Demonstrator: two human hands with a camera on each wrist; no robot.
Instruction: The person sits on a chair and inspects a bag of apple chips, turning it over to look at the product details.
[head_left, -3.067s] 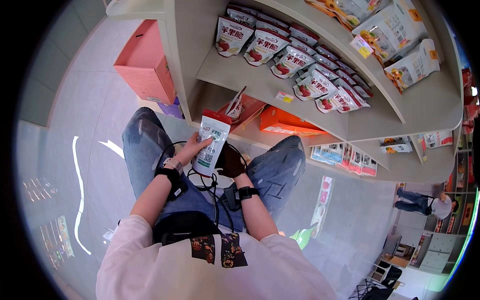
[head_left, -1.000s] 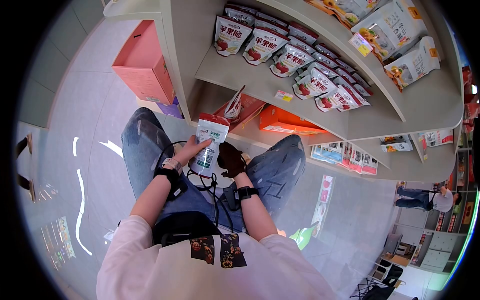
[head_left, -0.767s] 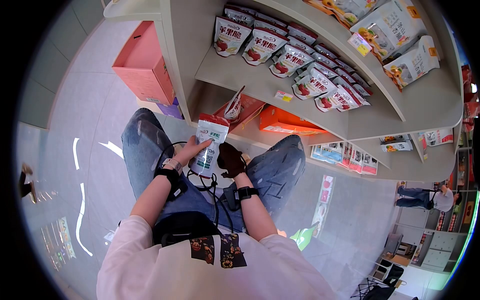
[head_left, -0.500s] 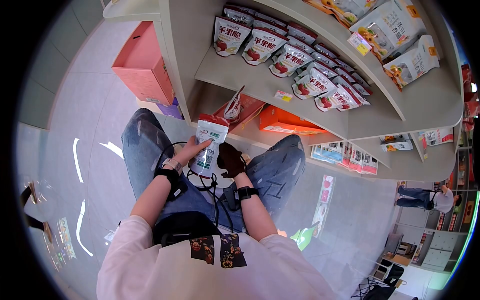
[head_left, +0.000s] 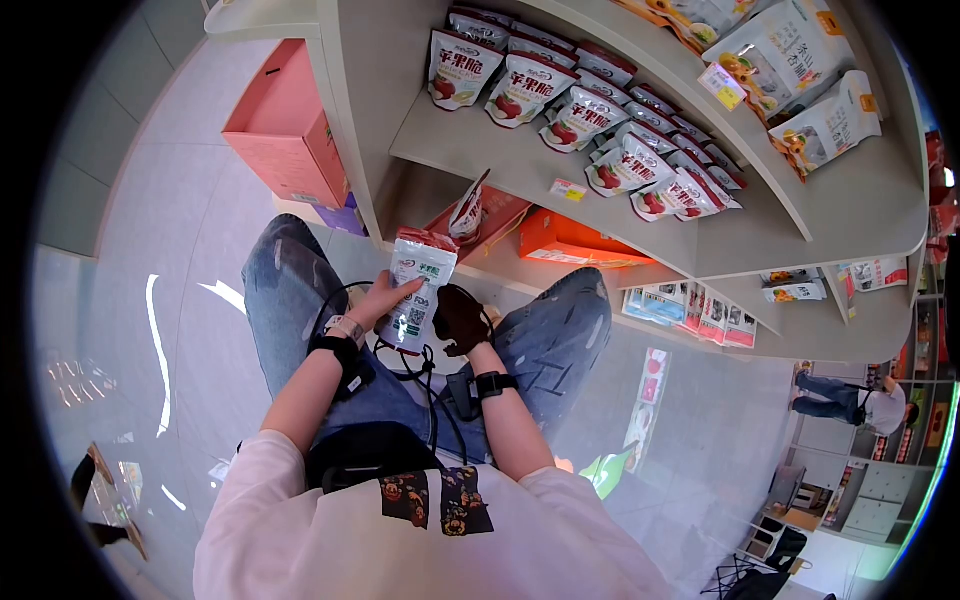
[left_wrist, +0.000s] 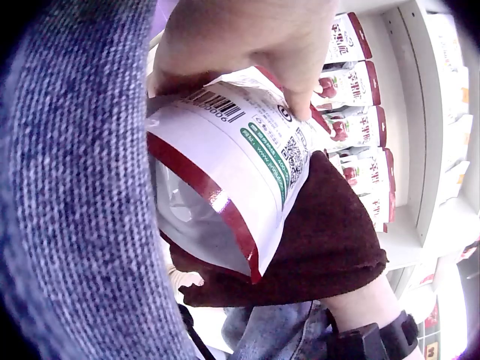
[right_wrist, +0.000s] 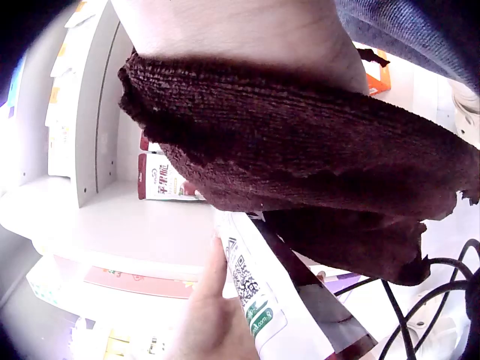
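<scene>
My left hand (head_left: 385,298) grips a white snack pouch (head_left: 415,312) with a dark red top band, thumb across its printed back. In the left wrist view, the barcode and green print on the pouch (left_wrist: 255,142) face the camera. My right hand (head_left: 464,325) is beside the pouch's right edge, covered by a dark brown cloth (right_wrist: 300,142). The cloth is bunched around the right hand, so its fingers are hidden. Close behind the pouch in the left wrist view, the cloth (left_wrist: 330,225) overlaps its edge.
A shelf (head_left: 500,160) ahead bears rows of similar apple pouches (head_left: 530,92). Below it, another pouch (head_left: 468,212) leans near an orange box (head_left: 570,243). A pink box (head_left: 300,140) stands to the left. Black cables (head_left: 430,380) hang between my knees.
Since the earliest frame, the pouch's top has dropped slightly and more of the cloth-covered right hand shows beside it. A passer-by's feet have moved down along the left side.
</scene>
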